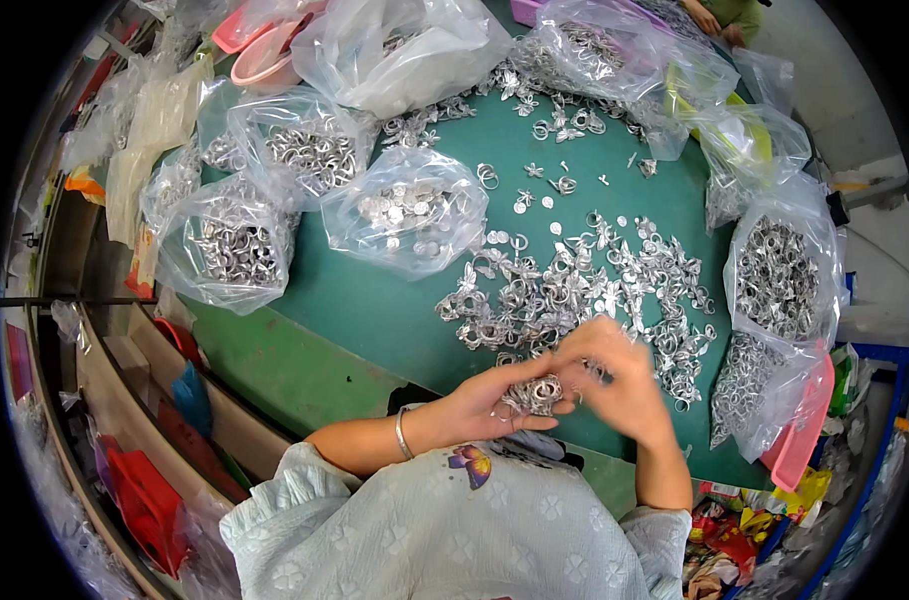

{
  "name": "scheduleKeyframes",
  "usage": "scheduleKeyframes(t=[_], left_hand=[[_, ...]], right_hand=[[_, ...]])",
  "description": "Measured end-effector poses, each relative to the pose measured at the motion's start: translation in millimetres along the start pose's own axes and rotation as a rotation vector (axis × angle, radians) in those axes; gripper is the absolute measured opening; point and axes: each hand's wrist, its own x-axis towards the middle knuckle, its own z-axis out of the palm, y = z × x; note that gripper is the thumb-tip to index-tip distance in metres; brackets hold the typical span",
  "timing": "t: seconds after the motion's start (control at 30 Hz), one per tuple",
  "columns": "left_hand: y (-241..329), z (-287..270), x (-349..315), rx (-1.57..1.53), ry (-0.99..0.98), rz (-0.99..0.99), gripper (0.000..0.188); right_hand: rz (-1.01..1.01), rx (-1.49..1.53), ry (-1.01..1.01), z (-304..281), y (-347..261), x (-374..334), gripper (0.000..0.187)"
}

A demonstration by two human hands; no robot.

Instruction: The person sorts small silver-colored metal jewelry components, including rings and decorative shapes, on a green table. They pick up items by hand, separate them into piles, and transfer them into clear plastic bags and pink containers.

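Note:
Cupped in my left hand [486,397] is a bunch of small silver metal rings [536,394], close to my body at the table's near edge. My right hand [616,372] hovers just beside them, its fingers bent toward the left hand and smeared by motion, so whether it holds a piece cannot be seen. Beyond both hands spreads a loose pile of silver metal pieces [564,285], with ring-like and leaf- or butterfly-like shapes among them. Several small round discs [547,202] lie past the pile.
A clear bag of silver discs [404,215] lies left of the pile. More bags of metal parts [236,240] line the left side. On the right, bags [779,275] stand by a pink basin [809,440]. Another person's hand [702,17] shows at the far right.

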Motion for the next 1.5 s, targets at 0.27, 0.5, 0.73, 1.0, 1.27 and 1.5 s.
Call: scheduleKeyframes(t=[0.27,0.5,0.73,1.0,1.27,1.5], left_hand=[[-6.6,-17.9,-6.1,0.327,-0.177,-0.026,0.027],[-8.7,-29.0,-13.2,0.369,-0.156,0.005,0.028],[-9.5,-23.0,-23.0,0.561,-0.025,0.131,0.046],[-2.3,-35.8,-34.8,1.162,0.037,0.616,0.028],[12.0,-36.2,-42.5,1.682,0.801,1.145,0.020],[23.4,-47.0,-32.1,1.630,0.633,1.350,0.020]], right_hand=[[-0.092,-0.541,0.173,-8.8,79.6,47.6,0.015],[0.389,0.800,0.399,-26.3,79.6,17.0,0.021],[0.441,0.850,0.289,-17.8,61.7,13.6,0.027],[0.112,-0.621,0.295,-0.3,64.3,11.6,0.027],[-0.096,-0.562,-0.032,62.9,-3.1,25.0,0.036],[0.177,-0.049,0.130,41.5,7.2,16.2,0.021]])
